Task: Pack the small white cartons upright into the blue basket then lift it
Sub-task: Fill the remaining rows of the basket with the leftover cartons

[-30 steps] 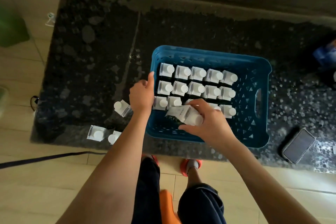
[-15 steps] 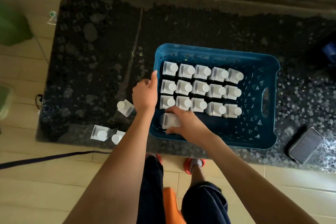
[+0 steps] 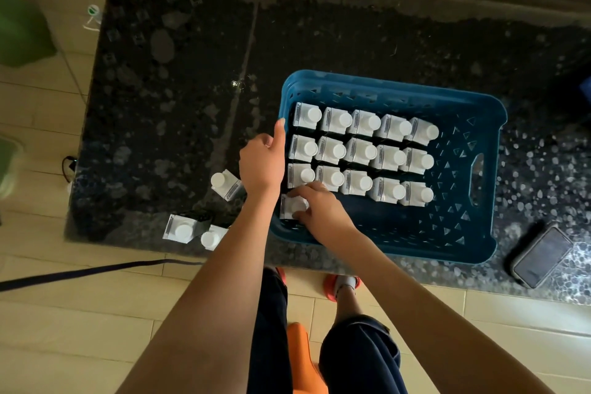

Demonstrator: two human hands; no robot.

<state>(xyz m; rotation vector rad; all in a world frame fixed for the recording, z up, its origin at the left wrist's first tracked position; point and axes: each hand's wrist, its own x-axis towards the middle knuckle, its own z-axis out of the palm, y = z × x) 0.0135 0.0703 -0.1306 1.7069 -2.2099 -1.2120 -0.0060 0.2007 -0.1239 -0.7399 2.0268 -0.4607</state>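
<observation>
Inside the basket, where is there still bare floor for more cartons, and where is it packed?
The blue basket has bare floor along its near wall, right of the carton held by the right hand, and a strip beside the right wall's handle slot. The far left is crowded: three rows of upright cartons.

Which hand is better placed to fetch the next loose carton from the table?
Left. The left hand rests at the basket rim beside the nearest loose carton, holding nothing. The right hand grips a carton inside the basket.
</observation>
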